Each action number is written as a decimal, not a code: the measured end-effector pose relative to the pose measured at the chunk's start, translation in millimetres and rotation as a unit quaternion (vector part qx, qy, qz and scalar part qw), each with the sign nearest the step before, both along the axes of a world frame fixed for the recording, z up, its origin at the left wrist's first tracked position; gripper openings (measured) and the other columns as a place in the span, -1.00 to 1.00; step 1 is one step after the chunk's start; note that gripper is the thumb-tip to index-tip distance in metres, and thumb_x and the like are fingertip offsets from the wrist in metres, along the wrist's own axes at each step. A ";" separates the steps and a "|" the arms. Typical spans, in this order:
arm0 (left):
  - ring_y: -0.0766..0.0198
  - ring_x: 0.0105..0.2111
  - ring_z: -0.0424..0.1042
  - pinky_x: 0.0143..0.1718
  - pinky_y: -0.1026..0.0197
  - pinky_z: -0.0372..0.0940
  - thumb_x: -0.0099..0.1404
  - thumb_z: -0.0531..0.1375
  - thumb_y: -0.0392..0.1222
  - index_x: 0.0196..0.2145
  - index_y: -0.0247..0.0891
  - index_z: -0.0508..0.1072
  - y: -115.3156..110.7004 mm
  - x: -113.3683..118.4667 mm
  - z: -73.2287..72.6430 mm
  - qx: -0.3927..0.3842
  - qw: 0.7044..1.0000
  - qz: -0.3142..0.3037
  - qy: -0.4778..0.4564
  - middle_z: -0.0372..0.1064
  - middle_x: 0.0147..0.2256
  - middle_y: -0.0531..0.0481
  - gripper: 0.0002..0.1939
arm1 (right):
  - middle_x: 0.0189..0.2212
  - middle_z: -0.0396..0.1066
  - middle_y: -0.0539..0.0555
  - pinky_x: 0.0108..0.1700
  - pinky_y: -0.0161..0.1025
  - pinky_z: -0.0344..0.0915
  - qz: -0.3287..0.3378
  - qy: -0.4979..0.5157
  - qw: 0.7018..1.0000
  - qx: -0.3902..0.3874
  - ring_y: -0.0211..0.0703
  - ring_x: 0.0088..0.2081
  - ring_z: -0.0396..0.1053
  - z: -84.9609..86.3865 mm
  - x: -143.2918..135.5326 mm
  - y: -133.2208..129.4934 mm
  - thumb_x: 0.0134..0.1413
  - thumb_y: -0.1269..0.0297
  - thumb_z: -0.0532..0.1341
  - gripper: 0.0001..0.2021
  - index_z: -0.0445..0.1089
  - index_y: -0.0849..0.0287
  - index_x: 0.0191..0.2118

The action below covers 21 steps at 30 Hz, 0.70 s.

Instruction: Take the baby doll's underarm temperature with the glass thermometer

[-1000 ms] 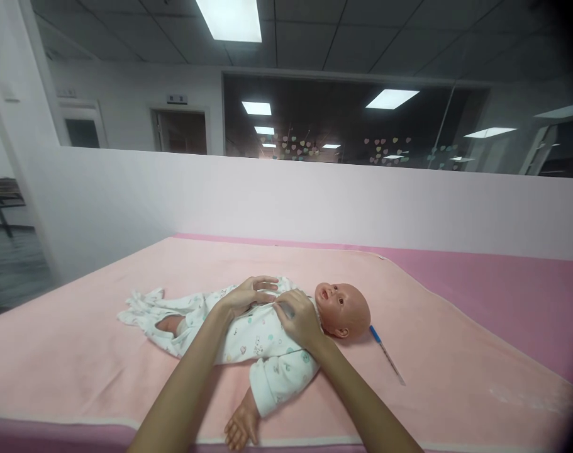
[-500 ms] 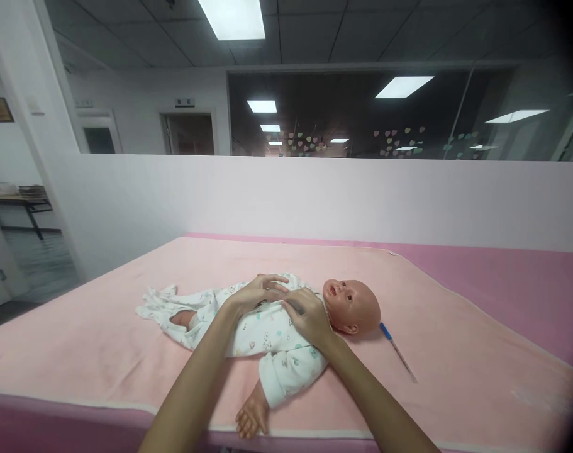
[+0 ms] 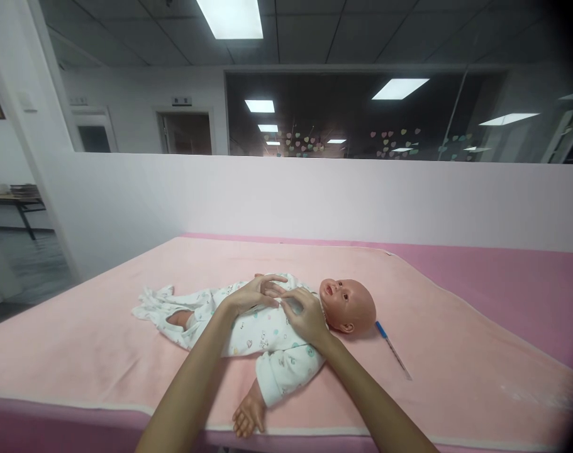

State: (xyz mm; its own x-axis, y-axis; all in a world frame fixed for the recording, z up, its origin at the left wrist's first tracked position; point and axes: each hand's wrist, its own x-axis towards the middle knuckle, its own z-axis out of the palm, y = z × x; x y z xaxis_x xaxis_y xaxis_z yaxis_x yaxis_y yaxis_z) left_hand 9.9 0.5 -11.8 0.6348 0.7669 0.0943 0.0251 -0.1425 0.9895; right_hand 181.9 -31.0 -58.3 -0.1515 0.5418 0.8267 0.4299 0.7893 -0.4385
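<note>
A baby doll (image 3: 347,306) lies on its back, head to the right, in a white patterned romper (image 3: 255,332). My left hand (image 3: 255,294) rests over the doll's chest, its fingers bent and pinching the romper's front. From the right, my right hand (image 3: 309,316) meets it there, thumb and forefinger closed on the same cloth. The fingertips of both hands nearly touch, and the bit of cloth between them is mostly hidden. One doll arm in its sleeve (image 3: 286,374) points toward the near edge. A bare doll leg shows through an opening in the romper.
A thin stick with a blue end, like a thermometer (image 3: 394,351), lies right of the doll's head. Under everything spreads a peach blanket (image 3: 456,327) on a pink padded surface (image 3: 517,283). A low white wall (image 3: 314,198) with glass above stands behind.
My right thumb and forefinger have spread into a wider arch, and the left fingers have shifted slightly over the cloth. The whole view has drifted a little; the doll stays in place.
</note>
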 end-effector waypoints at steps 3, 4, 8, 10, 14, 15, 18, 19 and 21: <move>0.22 -0.23 0.37 -0.15 0.13 0.21 -0.09 0.28 -0.42 0.02 -0.15 0.25 2.1 -0.9 -2.0 -0.004 1.000 -0.012 -0.006 0.34 -0.20 -0.05 -0.32 | -0.40 0.41 0.02 -0.22 -0.22 0.23 0.009 -0.001 1.000 0.000 -0.16 -0.31 0.33 0.7 -0.1 -0.5 -0.02 0.44 0.12 -0.86 0.38 0.11 -0.35; 0.24 -0.24 0.36 -0.15 0.15 0.20 -0.09 0.28 -0.43 0.02 -0.14 0.25 2.6 -1.1 -2.5 -0.006 1.000 -0.018 -0.008 0.33 -0.21 -0.04 -0.32 | -0.40 0.41 0.02 -0.22 -0.22 0.23 0.010 0.002 1.000 0.001 -0.16 -0.31 0.33 0.6 -0.1 -0.3 -0.03 0.46 0.12 -0.85 0.38 0.11 -0.35; 0.30 -0.25 0.32 -0.18 0.23 0.18 -0.09 0.26 -0.46 0.01 -0.10 0.27 2.2 -1.4 -2.6 -0.005 0.999 -0.036 -0.014 0.26 -0.27 0.03 -0.33 | -0.42 0.40 0.02 -0.23 -0.23 0.22 0.012 0.012 1.000 0.002 -0.16 -0.31 0.33 -1.0 -0.4 0.5 -0.06 0.51 0.09 -0.82 0.37 0.11 -0.37; 0.33 -0.25 0.29 -0.20 0.26 0.17 -0.09 0.25 -0.46 0.01 -0.07 0.27 1.4 -1.3 -2.4 0.003 0.999 -0.037 -0.015 0.21 -0.29 0.06 -0.32 | -0.44 0.39 0.01 -0.25 -0.23 0.21 0.004 0.017 1.000 -0.006 -0.16 -0.33 0.32 -1.7 -0.8 0.4 -0.06 0.51 0.08 -0.84 0.33 0.13 -0.40; 0.37 -0.28 0.24 -0.21 0.27 0.14 -0.07 0.24 -0.45 0.02 -0.04 0.26 0.8 -1.1 -2.7 0.009 0.999 -0.034 -0.011 0.13 -0.31 0.08 -0.32 | -0.47 0.33 -0.01 -0.30 -0.26 0.17 -0.028 0.025 0.999 -0.035 -0.19 -0.38 0.27 -1.8 -1.6 -1.0 -0.08 0.49 0.08 -0.90 0.23 0.14 -0.45; 0.38 -0.29 0.22 -0.22 0.27 0.14 -0.07 0.24 -0.44 0.03 -0.04 0.25 0.7 -0.8 -2.6 0.009 0.999 -0.034 -0.009 0.12 -0.32 0.09 -0.31 | -0.48 0.32 -0.01 -0.30 -0.26 0.17 -0.032 0.024 0.998 -0.038 -0.19 -0.38 0.27 -1.6 -1.6 -1.1 -0.08 0.49 0.08 -0.90 0.21 0.14 -0.45; 0.38 -0.31 0.19 -0.24 0.28 0.12 -0.07 0.24 -0.44 0.04 -0.05 0.23 -0.4 1.0 -1.4 0.010 0.999 -0.043 -0.004 0.09 -0.35 0.10 -0.30 | -0.48 0.32 -0.02 -0.28 -0.26 0.16 -0.028 0.010 0.999 -0.029 -0.19 -0.36 0.25 -1.1 -1.5 -0.8 -0.09 0.52 0.07 -0.87 0.23 0.14 -0.45; 0.39 -0.32 0.18 -0.24 0.28 0.12 -0.07 0.24 -0.44 0.05 -0.05 0.23 -1.0 1.9 -0.8 0.010 0.999 -0.048 -0.003 0.09 -0.36 0.10 -0.29 | -0.47 0.33 -0.02 -0.27 -0.25 0.15 -0.024 0.003 0.999 -0.022 -0.18 -0.35 0.25 -1.1 -1.4 -0.4 -0.09 0.53 0.06 -0.86 0.24 0.13 -0.46; 0.38 -0.33 0.17 -0.24 0.29 0.11 -0.08 0.23 -0.44 0.05 -0.07 0.24 -2.6 4.0 0.4 0.009 0.999 -0.050 -0.004 0.08 -0.37 0.10 -0.29 | -0.47 0.34 0.00 -0.26 -0.23 0.15 -0.017 -0.012 1.000 -0.003 -0.17 -0.34 0.25 -1.4 -1.0 0.5 -0.07 0.54 0.05 -0.83 0.28 0.13 -0.46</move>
